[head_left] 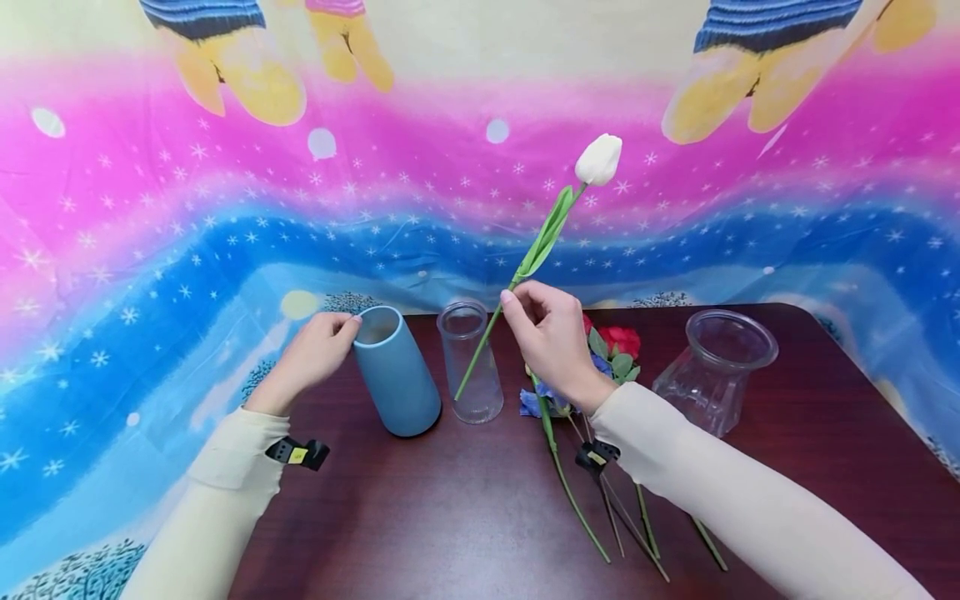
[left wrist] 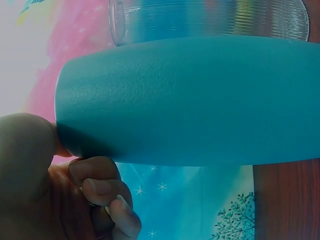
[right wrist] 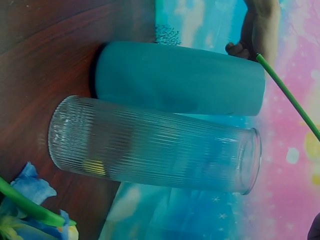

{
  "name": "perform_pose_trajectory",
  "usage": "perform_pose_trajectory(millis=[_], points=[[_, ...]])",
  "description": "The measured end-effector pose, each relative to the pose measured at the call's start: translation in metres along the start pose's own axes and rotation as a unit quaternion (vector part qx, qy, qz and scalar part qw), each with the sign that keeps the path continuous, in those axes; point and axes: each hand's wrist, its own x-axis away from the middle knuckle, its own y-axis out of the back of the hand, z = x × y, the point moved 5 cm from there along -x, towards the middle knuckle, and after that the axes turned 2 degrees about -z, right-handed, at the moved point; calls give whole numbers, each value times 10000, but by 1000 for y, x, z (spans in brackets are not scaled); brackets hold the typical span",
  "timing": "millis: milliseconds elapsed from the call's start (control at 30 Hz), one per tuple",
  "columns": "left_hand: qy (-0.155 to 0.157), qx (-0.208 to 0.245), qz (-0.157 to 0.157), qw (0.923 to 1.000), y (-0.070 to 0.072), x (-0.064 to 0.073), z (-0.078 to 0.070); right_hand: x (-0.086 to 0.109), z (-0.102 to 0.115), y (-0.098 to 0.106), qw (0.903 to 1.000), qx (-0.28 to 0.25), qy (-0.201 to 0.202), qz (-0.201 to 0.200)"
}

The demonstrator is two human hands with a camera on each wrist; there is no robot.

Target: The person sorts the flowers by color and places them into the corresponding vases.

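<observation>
My left hand (head_left: 318, 350) pinches the rim of a matte blue vase (head_left: 397, 375), thumb at the lip and fingers against the outside. In the left wrist view the vase (left wrist: 185, 102) fills the middle, with the curled fingers (left wrist: 102, 187) below its mouth. A white tulip (head_left: 600, 160) with green leaves is in my right hand (head_left: 551, 337), which pinches its stem. The stem slants down to the left, its lower end in front of a ribbed clear glass vase (head_left: 480, 387). In the right wrist view the stem tip (right wrist: 260, 57) appears near the blue vase's mouth.
Several flowers lie right of the glass vase, among them a red rose (head_left: 621, 342) and blue blooms (head_left: 532, 403), stems pointing forward. A wide-mouthed glass vase (head_left: 705, 383) stands at the right of the dark wooden table (head_left: 390, 517). A printed cloth (head_left: 420, 167) hangs behind.
</observation>
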Motion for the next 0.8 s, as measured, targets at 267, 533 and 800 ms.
perform_pose_trajectory(millis=[267,533,800], points=[[20,-48,-3,10000,0,0,0,-13,10,-7,9999,-59,48,123],[21,-164,-3,9999,0,0,0,-25,17,-15,9997,7,199,154],[-9,-186,6,9998,0,0,0,-35,22,-24,9992,-25,369,143]])
